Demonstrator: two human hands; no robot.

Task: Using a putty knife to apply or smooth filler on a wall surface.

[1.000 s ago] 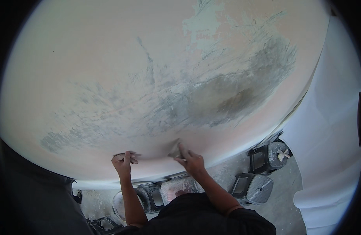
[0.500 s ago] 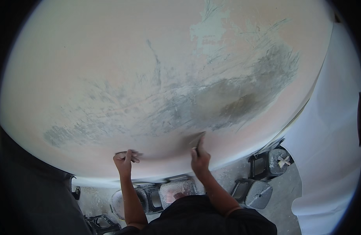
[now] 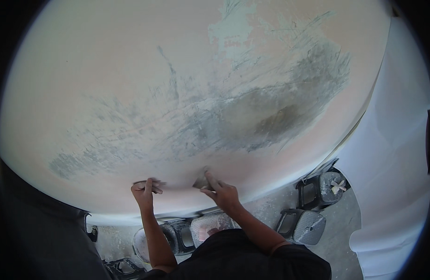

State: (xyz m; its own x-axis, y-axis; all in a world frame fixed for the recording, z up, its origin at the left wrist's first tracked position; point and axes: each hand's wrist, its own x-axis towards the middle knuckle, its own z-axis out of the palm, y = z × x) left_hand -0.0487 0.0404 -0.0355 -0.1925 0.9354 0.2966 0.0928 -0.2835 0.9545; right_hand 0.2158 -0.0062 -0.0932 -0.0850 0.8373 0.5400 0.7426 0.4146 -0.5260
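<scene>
- The grey worn patch (image 3: pixel 271 114) on the big pale-pink curved panel (image 3: pixel 107 56) lies ahead of the hands, further up the surface; its long axis runs slantwise, from lower left to upper right.
- The right hand (image 3: pixel 223 193) is the nearer hand to the darkest part of this patch, which lies forward and to the right of it; the fingers are pinched on a small grey scraper-like blade (image 3: pixel 199 181), which is over the lower pink band; its contact with the panel cannot be told surely.
- The left hand (image 3: pixel 143 196) is near the same lower rim, well apart from the right; it is closed on a thin flat piece (image 3: pixel 140 185), whose kind is too blurred to tell.
- Below the rim, on the person's side, stand dusty black stools; 2 of them, the nearer stool (image 3: pixel 309 227) and the farther stool (image 3: pixel 332 187), are at the right; they do not stand between the hands and the patch.
- A white sheet (image 3: pixel 392 140) hangs along the right side; a black sheet (image 3: pixel 42 233) covers the lower left.
</scene>
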